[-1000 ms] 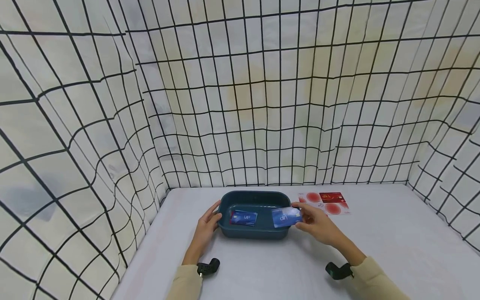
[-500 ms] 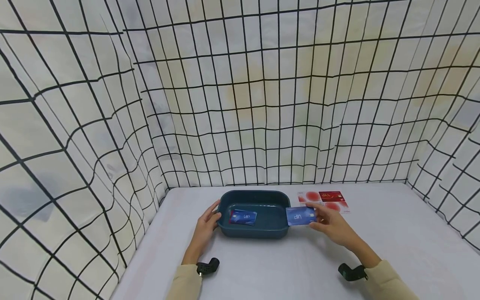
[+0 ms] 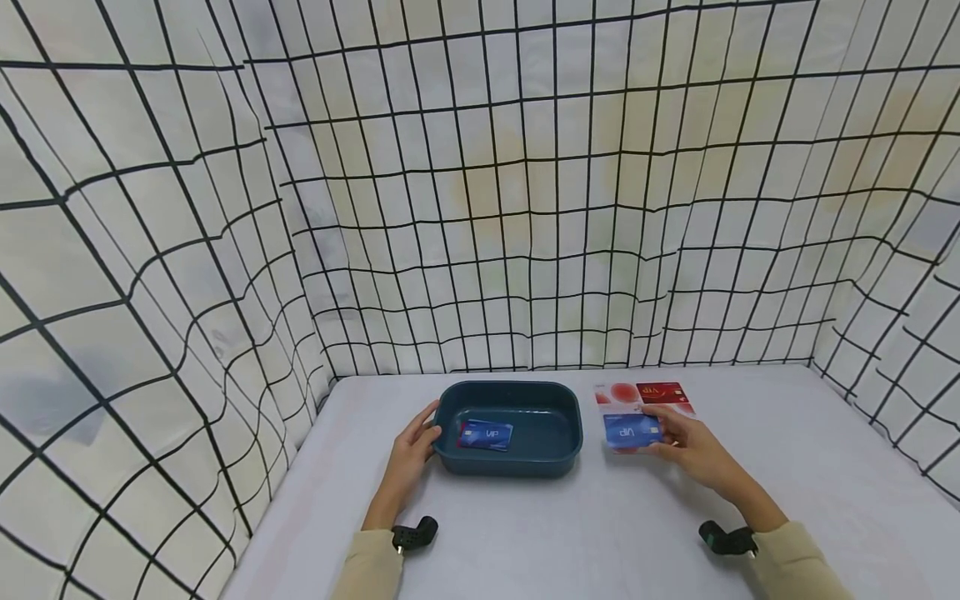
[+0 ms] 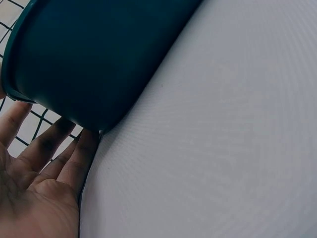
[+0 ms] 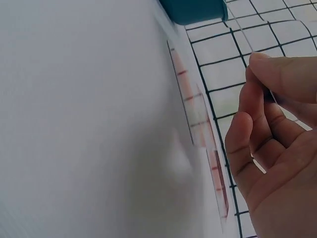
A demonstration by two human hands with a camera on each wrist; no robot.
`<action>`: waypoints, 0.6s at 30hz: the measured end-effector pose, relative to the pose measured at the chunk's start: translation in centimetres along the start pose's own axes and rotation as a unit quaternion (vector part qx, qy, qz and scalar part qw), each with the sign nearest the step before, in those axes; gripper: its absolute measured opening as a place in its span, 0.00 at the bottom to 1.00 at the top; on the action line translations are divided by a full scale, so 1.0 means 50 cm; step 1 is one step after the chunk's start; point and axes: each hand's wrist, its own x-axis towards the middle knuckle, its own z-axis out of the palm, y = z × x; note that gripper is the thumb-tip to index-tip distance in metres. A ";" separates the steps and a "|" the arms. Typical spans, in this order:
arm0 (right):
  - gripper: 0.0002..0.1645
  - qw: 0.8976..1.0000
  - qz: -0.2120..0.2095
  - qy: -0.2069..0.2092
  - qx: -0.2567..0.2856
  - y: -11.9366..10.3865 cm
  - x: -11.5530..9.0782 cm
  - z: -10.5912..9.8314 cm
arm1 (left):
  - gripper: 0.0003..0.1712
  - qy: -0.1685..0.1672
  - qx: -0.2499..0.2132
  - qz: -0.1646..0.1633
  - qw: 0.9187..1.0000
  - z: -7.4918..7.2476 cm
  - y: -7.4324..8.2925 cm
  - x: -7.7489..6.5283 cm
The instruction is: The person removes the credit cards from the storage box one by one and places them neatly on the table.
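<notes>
My right hand (image 3: 693, 450) pinches a blue VIP card (image 3: 630, 431) between thumb and fingers, to the right of the dark teal tray (image 3: 510, 468). In the right wrist view, the card appears edge-on as a thin line from the fingertips of the right hand (image 5: 277, 134). Beneath the held card lies a red-and-white patterned sheet (image 3: 622, 392), partly hidden by card and hand. My left hand (image 3: 408, 458) touches the tray's left end. From the left wrist, the fingers of the left hand (image 4: 44, 183) look mostly straight against the tray wall (image 4: 94, 59).
Inside the tray, towards its left, lies a blue VIP card (image 3: 487, 434) with a red edge showing under it. A red VIP card (image 3: 660, 392) is on the sheet's upper right. Black-grid netting (image 3: 525, 275) over white cloth rises behind the white table (image 3: 540, 542).
The right hand has carried the blue card rightward, from over the tray's right end to above the patterned sheet. My left hand and the tray stay where they were.
</notes>
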 end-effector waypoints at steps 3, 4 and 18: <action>0.37 1.000 0.011 -0.003 -0.010 0.009 -0.001 -0.006 | 0.28 0.002 0.000 0.002 1.000 -0.001 -0.001 0.000; 0.37 1.000 0.013 -0.003 -0.013 0.012 -0.002 -0.008 | 0.28 0.002 -0.001 0.002 1.000 -0.001 -0.001 0.000; 0.40 0.996 0.051 -0.011 -0.067 0.056 -0.009 -0.040 | 0.27 0.003 -0.002 -0.007 1.000 0.000 0.002 -0.001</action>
